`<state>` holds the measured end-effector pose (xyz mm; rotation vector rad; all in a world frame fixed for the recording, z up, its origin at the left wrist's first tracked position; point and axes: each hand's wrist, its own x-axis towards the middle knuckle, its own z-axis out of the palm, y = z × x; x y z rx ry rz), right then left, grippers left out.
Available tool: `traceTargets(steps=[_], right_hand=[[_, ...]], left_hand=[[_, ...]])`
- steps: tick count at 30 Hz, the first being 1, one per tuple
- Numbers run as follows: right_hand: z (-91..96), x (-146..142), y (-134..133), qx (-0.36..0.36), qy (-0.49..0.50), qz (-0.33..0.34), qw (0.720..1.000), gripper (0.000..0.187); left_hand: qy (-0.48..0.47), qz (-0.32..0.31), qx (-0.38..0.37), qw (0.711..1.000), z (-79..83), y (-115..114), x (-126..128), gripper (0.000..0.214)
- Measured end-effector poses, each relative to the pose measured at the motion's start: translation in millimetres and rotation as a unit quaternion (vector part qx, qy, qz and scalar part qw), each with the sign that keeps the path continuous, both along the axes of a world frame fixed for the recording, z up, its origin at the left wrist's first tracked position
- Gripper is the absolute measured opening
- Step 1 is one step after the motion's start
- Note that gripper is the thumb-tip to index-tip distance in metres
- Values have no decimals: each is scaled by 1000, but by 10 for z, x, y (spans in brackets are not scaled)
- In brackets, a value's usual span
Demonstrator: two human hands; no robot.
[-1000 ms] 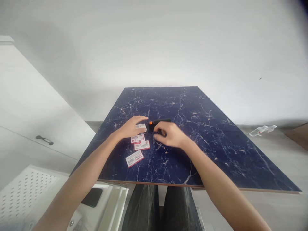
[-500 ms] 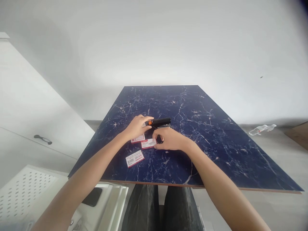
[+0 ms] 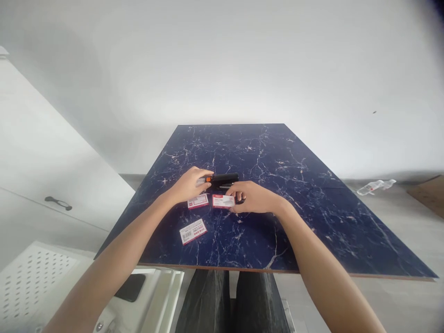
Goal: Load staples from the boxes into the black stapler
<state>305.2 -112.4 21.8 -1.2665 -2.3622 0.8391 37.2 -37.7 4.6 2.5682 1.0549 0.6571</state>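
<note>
A black stapler [image 3: 225, 179] with an orange part at its left end lies across the dark blue table. My left hand [image 3: 189, 186] has its thumb and fingers closed around that orange end. Under my right hand [image 3: 255, 196], a small white-and-red box [image 3: 223, 201] is gripped at its right edge by the fingertips. Something black shows beneath the right palm, mostly hidden. Just left of the held box lies another white-and-red box [image 3: 198, 201], below my left wrist. A third such box [image 3: 193, 232], with a barcode, rests nearer the table's front edge.
The blue marbled tabletop [image 3: 277, 162] stands by a pale wall. To the left are a white cabinet with a dark handle [image 3: 58, 202] and a white perforated panel [image 3: 34, 277]. A clear plastic bottle [image 3: 375, 187] lies on the floor at right.
My left hand and the stapler have shifted slightly left. My right hand has moved the held box a little right, opening a gap from the box beside it.
</note>
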Motion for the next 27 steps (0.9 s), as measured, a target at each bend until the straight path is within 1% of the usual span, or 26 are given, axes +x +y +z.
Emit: traceTargets(steps=[2,3,4,6,8,10,11,13,16,21,24,27], right_hand=[[30,-5,-9,-23,43,-9,999,31],[44,-10,-15,-32,67,-11,997,31],[55,-18,-20,-36,89,-11,995,32],[66,-36,-26,-15,128,-18,992,33],[58,-51,-26,40,155,-33,986,35],[36,-62,-21,90,173,-44,980,36],[24,-65,-18,108,179,-45,977,37],[6,-70,-13,125,189,-49,973,38],[-1,-78,-15,129,197,-59,970,38],[2,-81,-20,125,206,-57,969,37],[0,-56,-9,83,225,-67,968,38],[-7,-14,12,28,255,-100,961,36]], left_hand=[[-52,-4,16,998,43,-39,15,34],[-88,-1,7,996,67,-66,23,33],[-127,0,-20,992,90,-95,32,33],[-191,-28,-122,974,127,-159,52,35],[-227,-82,-245,939,139,-213,72,38],[-251,-121,-340,898,125,-243,92,40],[-264,-128,-372,880,111,-248,100,41],[-294,-126,-414,852,78,-240,111,42],[-321,-122,-439,830,41,-212,115,43],[-328,-117,-430,833,70,-211,100,41],[-325,-114,-433,833,124,-224,92,36],[-327,-109,-437,831,148,-223,89,30]])
